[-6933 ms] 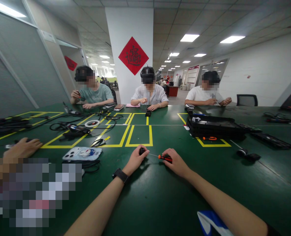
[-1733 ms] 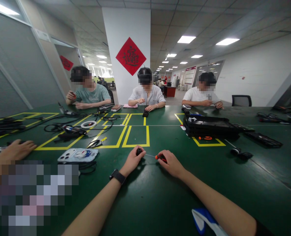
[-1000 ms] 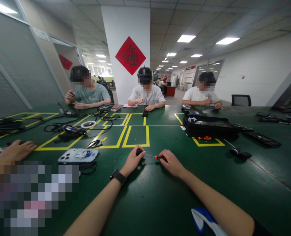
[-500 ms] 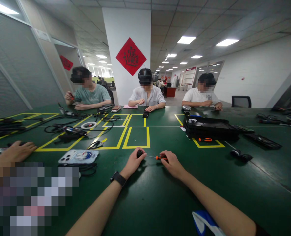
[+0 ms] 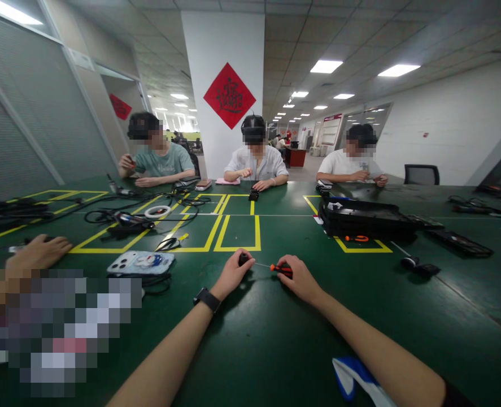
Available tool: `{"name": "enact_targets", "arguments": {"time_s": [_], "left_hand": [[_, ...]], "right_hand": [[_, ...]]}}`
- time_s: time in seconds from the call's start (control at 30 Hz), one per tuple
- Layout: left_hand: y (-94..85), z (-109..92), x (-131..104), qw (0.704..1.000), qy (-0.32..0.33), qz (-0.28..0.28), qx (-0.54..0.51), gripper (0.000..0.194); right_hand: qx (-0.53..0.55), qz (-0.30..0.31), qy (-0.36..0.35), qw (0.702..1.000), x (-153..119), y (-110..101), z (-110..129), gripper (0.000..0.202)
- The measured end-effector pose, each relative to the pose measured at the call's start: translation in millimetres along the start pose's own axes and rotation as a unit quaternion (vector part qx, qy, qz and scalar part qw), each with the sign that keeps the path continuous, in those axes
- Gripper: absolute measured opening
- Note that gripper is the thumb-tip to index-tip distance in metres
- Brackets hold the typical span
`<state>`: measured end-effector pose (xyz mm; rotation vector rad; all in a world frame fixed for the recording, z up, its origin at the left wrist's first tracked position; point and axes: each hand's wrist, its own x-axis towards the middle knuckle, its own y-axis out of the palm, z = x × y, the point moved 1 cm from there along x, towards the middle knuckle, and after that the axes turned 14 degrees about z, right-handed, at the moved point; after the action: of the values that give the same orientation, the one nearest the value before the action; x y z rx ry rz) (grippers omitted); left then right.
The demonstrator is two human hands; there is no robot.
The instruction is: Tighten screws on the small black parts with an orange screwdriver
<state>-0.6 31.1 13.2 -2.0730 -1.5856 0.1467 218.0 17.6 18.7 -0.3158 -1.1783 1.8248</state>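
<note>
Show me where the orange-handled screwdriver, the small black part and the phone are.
screwdriver (image 5: 282,269), head view, orange handle by the right hand.
small black part (image 5: 244,259), head view, top above the left fingers.
phone (image 5: 140,262), head view, its back.

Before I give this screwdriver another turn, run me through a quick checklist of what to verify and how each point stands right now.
1. Left hand shut on the small black part, pinning it to the green table: ok.
2. Right hand gripping the orange-handled screwdriver: ok.
3. Shaft runs level from the handle toward the part: ok.
4. Tip seated in a screw head: cannot tell, the fingers hide it.
5. Phone and its cable lie apart from both hands, on the left: ok.
6. Neighbour's hand rests far off on the left: ok.
</note>
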Motion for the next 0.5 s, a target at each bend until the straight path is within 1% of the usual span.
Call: {"name": "enact_targets", "arguments": {"time_s": [0.07, 0.13, 0.2, 0.3, 0.37, 0.5], "left_hand": [[0.2, -1, 0, 1.000, 0.003, 0.000, -0.004, 0.018], [0.3, -1, 0, 1.000, 0.000, 0.001, -0.006, 0.019], [0.3, 0, 0, 1.000, -0.005, 0.001, -0.005, 0.019], [0.1, 0, 0, 1.000, -0.002, 0.003, 0.000, 0.019], [-0.2, 0, 1, 1.000, 0.003, 0.004, 0.004, 0.018], [-0.7, 1, 1, 1.000, -0.002, 0.006, 0.000, 0.018]], "right_hand": [[-0.002, -0.002, 0.010, 1.000, 0, 0, 1, 0.021], [-0.006, -0.002, 0.023, 1.000, 0, 0, -1, 0.018], [-0.013, -0.003, 0.038, 0.999, 1, 0, -5, 0.015], [-0.018, -0.010, 0.060, 0.998, 3, -1, -13, 0.017], [-0.015, 0.000, 0.054, 0.998, 3, -4, -16, 0.017], [0.006, 0.041, 0.010, 0.999, 1, -8, -14, 0.010]]}}
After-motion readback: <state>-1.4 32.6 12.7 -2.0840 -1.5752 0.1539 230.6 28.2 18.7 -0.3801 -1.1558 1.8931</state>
